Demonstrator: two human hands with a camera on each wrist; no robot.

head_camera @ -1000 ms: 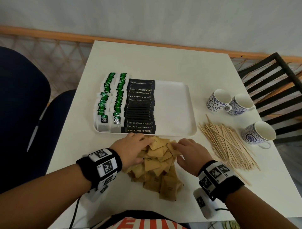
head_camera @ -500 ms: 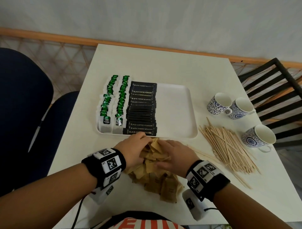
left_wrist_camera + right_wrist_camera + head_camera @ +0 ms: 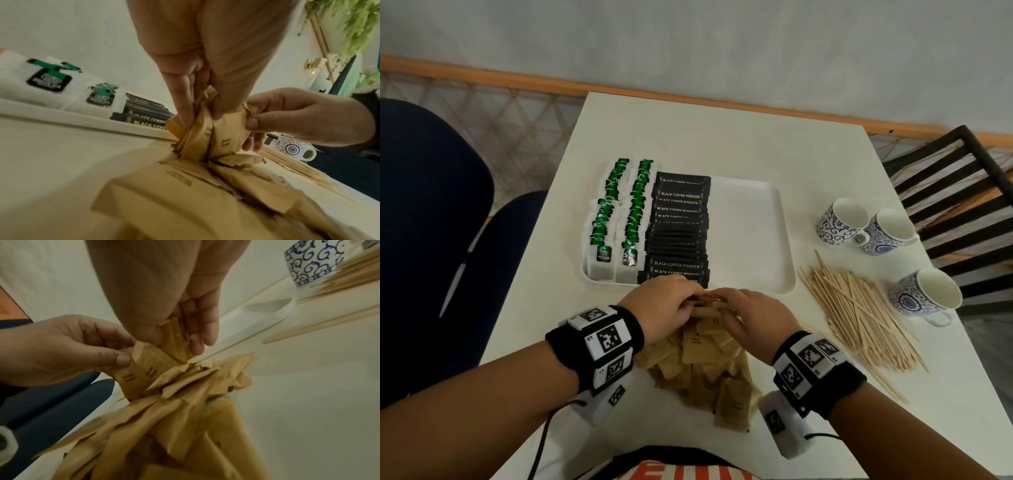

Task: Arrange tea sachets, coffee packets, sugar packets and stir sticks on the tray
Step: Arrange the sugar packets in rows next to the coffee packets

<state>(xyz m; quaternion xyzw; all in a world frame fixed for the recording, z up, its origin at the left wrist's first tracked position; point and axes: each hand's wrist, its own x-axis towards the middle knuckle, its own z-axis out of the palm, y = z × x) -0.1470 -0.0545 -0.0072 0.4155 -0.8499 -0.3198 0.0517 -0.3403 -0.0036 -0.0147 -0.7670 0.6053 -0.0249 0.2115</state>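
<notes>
Both hands meet over the loose heap of brown paper sugar packets [image 3: 702, 363] on the white table [image 3: 722, 144], just short of the white rectangular tray [image 3: 750, 233]. Left hand [image 3: 664, 308] and right hand [image 3: 753, 317] arch downward, fingers curled, pinching one shared bunch, likely squaring it for the tray's bare right side.

Both forearms reaching forward, wrists wrapped in black bands with white marker tags. Left hand [image 3: 661, 305] and right hand [image 3: 753, 317] drawn together, fingertips nearly meeting, backs up. Left fingers [image 3: 183, 100] and thumb curled, pinching a bunch of brown sugar packets [image 3: 213, 129]; right thumb and fingers [image 3: 201, 324] clamped on the same bunch.
</notes>
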